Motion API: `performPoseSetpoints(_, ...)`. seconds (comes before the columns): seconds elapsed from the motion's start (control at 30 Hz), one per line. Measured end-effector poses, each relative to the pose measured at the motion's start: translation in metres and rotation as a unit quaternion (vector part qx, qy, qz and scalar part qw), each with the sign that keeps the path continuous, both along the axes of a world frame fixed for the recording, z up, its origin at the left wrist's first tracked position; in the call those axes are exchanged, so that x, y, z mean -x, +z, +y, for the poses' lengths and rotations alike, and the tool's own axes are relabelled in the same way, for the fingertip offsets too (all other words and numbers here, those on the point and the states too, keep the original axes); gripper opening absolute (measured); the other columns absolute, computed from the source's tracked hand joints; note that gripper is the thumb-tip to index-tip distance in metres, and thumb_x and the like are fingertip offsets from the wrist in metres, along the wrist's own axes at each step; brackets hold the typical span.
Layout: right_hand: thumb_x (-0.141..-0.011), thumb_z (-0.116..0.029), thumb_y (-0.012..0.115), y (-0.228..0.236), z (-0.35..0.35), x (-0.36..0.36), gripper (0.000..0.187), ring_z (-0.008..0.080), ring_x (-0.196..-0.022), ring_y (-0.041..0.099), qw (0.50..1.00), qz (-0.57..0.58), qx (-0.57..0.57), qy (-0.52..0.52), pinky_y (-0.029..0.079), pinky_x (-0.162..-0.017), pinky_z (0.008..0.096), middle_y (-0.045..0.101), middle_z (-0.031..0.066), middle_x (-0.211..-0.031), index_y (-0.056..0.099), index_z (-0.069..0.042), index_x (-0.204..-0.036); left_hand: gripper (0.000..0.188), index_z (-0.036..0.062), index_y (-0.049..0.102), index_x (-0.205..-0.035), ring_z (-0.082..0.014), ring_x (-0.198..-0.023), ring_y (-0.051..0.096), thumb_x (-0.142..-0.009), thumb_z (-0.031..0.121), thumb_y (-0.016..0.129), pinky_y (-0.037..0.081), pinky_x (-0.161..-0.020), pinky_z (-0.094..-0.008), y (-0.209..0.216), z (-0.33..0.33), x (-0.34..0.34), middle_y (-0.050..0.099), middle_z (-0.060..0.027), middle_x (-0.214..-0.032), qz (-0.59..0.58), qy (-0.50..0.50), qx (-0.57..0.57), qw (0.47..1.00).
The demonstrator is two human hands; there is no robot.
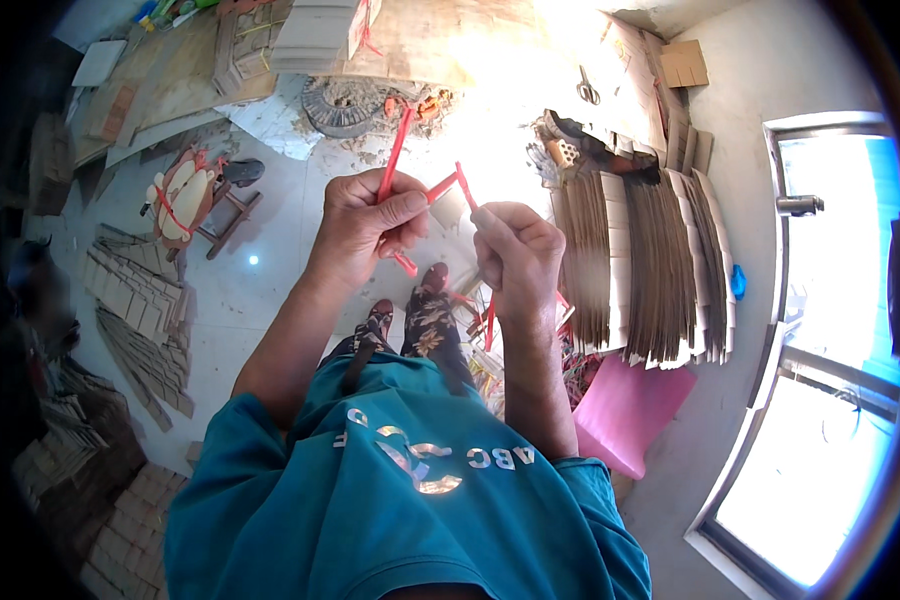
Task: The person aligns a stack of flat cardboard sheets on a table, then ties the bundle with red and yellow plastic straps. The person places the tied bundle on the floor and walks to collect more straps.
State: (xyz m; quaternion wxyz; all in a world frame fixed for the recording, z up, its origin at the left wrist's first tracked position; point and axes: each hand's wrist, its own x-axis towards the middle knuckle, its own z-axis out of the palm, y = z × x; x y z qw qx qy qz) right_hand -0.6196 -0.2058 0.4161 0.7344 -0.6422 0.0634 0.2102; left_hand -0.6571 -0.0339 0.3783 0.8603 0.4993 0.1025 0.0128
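Note:
A thin red plastic strip (397, 150) is pinched in my left hand (375, 222), held up before my body. One length of it stands up above the fist and a short tail pokes out below. Between the two hands the strip rises to a sharp bend, then drops into the closed fingers of my right hand (518, 255). More red strip hangs below that hand. Whether this is one piece or two I cannot tell. Both hands are apart, above the floor near my feet.
Flat cardboard stacks (640, 265) stand at the right beside a pink plastic seat (635, 415). Scissors (588, 92) lie on the far-right table. A small chair (182, 203) and piled cardboard (135, 290) are at the left. A bright glazed door frame (770, 360) lines the right wall.

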Motion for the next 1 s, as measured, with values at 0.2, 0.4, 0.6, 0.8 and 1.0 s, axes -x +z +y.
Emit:
performPoseSetpoints(0.2,-0.085,-0.007,0.060,0.005,0.003,-0.045,0.012,0.0022,-0.044,0.037,0.999,0.013,0.007,0.034,0.024,-0.038,0.0187,0.051,0.0011,-0.057,0.062,0.005,-0.083,0.012,-0.0008,0.064,-0.085,-0.0044,-0.048,0.044,-0.080,0.009,0.069,0.029,-0.041,-0.0167,0.008,-0.014,-0.042,0.062,-0.0073,-0.066,-0.003,0.053,-0.024,0.998)
performPoseSetpoints(0.4,-0.084,-0.004,0.060,0.016,-0.001,-0.089,0.011,0.0024,-0.047,0.039,0.996,-0.003,0.024,0.091,0.027,-0.041,0.0180,0.052,0.0007,-0.058,0.063,0.006,-0.088,0.018,-0.0029,0.066,-0.091,-0.0041,-0.047,0.042,-0.078,0.008,0.071,0.030,-0.043,-0.0169,0.014,-0.023,-0.084,0.061,-0.0059,-0.065,0.025,0.095,-0.042,0.994)
performPoseSetpoints(0.6,-0.083,-0.002,0.062,0.009,0.002,-0.115,0.010,0.0021,-0.049,0.042,0.991,-0.013,0.033,0.132,0.030,-0.042,0.0173,0.055,0.0001,-0.060,0.066,0.005,-0.090,0.014,-0.0045,0.067,-0.088,-0.0044,-0.046,0.039,-0.079,0.006,0.068,0.028,-0.043,-0.0180,0.007,-0.022,-0.102,0.058,-0.0053,-0.061,0.004,0.141,-0.066,0.988)
performPoseSetpoints(0.8,-0.083,-0.003,0.063,0.005,0.006,-0.124,0.011,0.0010,-0.048,0.043,0.979,-0.084,0.109,0.153,0.032,-0.041,0.0176,0.057,-0.0002,-0.060,0.068,0.000,-0.093,0.010,-0.0038,0.065,-0.078,-0.0058,-0.047,0.038,-0.077,0.006,0.069,0.025,-0.043,-0.0204,0.006,-0.014,-0.120,0.050,-0.0012,-0.056,-0.006,0.139,0.015,0.990)
performPoseSetpoints(1.0,-0.083,-0.003,0.064,0.000,0.017,-0.123,0.012,0.0015,-0.050,0.045,0.974,-0.162,0.120,0.102,0.034,-0.042,0.0178,0.057,-0.0003,-0.060,0.069,-0.001,-0.094,0.011,-0.0043,0.067,-0.083,-0.0052,-0.048,0.039,-0.077,0.004,0.070,0.027,-0.044,-0.0194,0.011,-0.001,-0.136,0.051,-0.0011,-0.058,0.012,0.090,0.037,0.995)
